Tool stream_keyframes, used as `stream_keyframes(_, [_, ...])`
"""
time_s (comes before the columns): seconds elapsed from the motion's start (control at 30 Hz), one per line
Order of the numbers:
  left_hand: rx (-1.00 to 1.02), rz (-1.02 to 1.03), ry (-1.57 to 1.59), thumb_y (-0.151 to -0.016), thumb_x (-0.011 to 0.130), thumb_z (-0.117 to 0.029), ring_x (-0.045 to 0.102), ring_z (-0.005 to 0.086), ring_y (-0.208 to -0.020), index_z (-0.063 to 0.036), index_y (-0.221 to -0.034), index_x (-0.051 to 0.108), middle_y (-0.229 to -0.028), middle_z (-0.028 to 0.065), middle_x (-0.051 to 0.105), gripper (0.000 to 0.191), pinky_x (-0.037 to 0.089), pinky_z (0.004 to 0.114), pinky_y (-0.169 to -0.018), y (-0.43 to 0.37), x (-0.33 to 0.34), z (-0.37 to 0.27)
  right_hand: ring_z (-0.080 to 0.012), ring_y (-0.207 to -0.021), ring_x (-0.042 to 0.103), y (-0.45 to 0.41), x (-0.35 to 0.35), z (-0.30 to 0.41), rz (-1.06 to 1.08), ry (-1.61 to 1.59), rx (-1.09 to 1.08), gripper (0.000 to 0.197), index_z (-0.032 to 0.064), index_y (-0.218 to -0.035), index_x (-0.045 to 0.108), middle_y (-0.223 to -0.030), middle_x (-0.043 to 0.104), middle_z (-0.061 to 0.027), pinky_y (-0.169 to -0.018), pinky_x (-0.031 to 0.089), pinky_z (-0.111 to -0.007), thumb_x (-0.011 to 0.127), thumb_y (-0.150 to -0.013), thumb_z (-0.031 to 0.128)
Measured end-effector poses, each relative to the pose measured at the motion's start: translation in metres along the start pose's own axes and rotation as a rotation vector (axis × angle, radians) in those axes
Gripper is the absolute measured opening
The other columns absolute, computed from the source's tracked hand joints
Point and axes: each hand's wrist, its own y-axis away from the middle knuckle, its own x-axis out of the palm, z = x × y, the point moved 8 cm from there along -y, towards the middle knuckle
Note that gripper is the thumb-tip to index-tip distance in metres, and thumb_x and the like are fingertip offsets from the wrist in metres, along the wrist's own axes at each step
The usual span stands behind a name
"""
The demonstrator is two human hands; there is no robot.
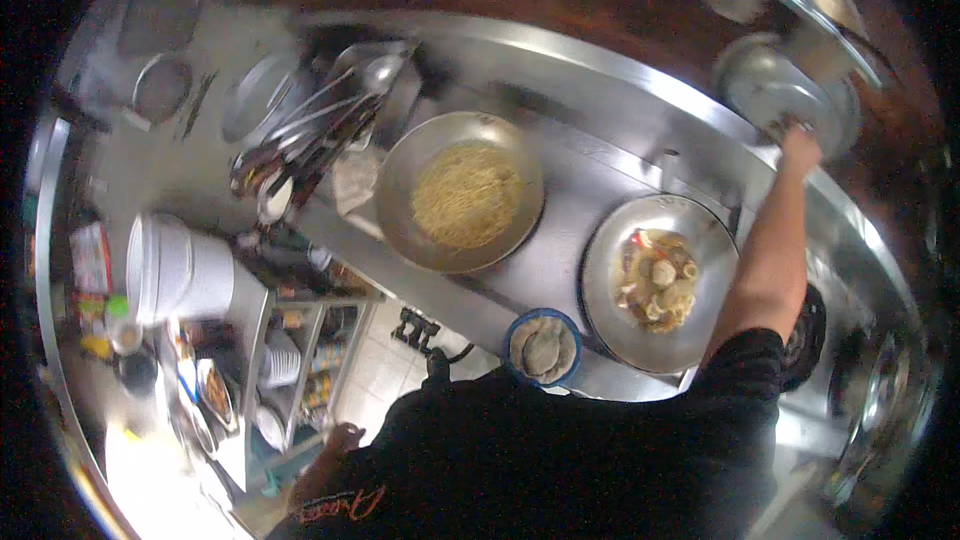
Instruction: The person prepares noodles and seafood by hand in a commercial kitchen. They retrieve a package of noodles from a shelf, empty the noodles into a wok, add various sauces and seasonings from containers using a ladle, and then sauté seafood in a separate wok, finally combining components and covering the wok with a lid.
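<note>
My right arm stretches to the upper right, with my right hand (802,144) at a round, shiny bowl or pan (825,101). Blur hides whether the fingers grip it. My left hand (345,436) hangs low at my left side, fingers partly curled, beside the shelving. In front of me a wide metal pan (397,199) holds thin yellow noodles (469,195). Right of it, a second metal pan (611,330) holds a mix of pale pieces and a red piece (656,281). A blue-rimmed container (544,346) with greyish contents is near my body.
Ladles and long-handled utensils (322,116) lie left of the noodle pan, near a folded cloth (356,180). A white bucket (180,270) stands farther left, above shelving (307,360) with stacked containers. A raised metal ledge (525,37) curves behind the pans. A black burner (806,337) is at right.
</note>
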Motion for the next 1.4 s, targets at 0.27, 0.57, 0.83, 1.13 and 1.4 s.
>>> stream_keyframes(0.27, [-0.44,-0.093,0.678,-0.083,0.072,-0.04,0.067,0.0241,-0.068,0.0026,-0.097,0.066,-0.075,0.0138,0.069,0.045,0.055,0.037,-0.071,0.084,-0.01,-0.024,-0.0418,-0.091,0.067,0.033,-0.054,0.01,-0.2,-0.285,0.257,0.049,-0.0003,-0.09,0.073,-0.094,0.07,-0.0241,-0.085,0.051,-0.046,0.064,-0.079,0.047])
stream_keyframes(0.57, [-0.674,0.055,0.775,-0.086,0.068,-0.039,0.067,0.0259,-0.086,-0.0036,-0.098,0.07,-0.092,0.0142,0.071,0.037,0.052,0.038,-0.083,0.104,0.039,-0.015,-0.0278,-0.092,0.068,0.031,-0.049,0.025,-0.102,-0.421,0.231,0.036,-0.0021,-0.105,0.071,-0.104,0.07,-0.0217,-0.082,0.053,-0.039,0.065,-0.087,0.028])
stream_keyframes(0.83, [-0.491,-0.075,0.642,-0.083,0.071,-0.043,0.068,0.025,-0.079,-0.0083,-0.1,0.067,-0.092,0.0151,0.07,0.039,0.054,0.038,-0.075,0.059,0.02,-0.008,-0.0324,-0.092,0.068,0.0,-0.017,0.032,-0.237,0.245,-0.183,0.023,0.009,-0.104,0.067,-0.101,0.07,-0.0123,-0.075,0.055,-0.043,0.065,-0.083,0.019])
stream_keyframes(1.13, [-0.488,0.023,0.509,-0.091,0.052,-0.046,0.064,0.0355,-0.099,-0.0045,-0.097,0.071,-0.104,0.02,0.068,0.046,0.05,0.044,-0.088,0.056,0.03,-0.016,-0.0335,-0.083,0.068,-0.054,-0.114,-0.035,-0.315,-0.249,0.027,0.041,0.0049,-0.097,0.069,-0.093,0.069,-0.0158,-0.069,0.054,-0.045,0.068,-0.081,0.042])
stream_keyframes(1.4, [-0.114,0.044,0.086,-0.091,0.056,-0.039,0.063,0.0272,-0.066,-0.0018,-0.083,0.067,-0.074,0.0151,0.067,0.039,0.051,0.042,-0.066,0.003,0.031,-0.01,-0.0275,-0.087,0.062,-0.028,-0.229,-0.124,0.057,-1.365,0.422,0.031,0.0006,-0.1,0.067,-0.098,0.065,-0.0087,-0.069,0.051,-0.042,0.065,-0.09,0.029])
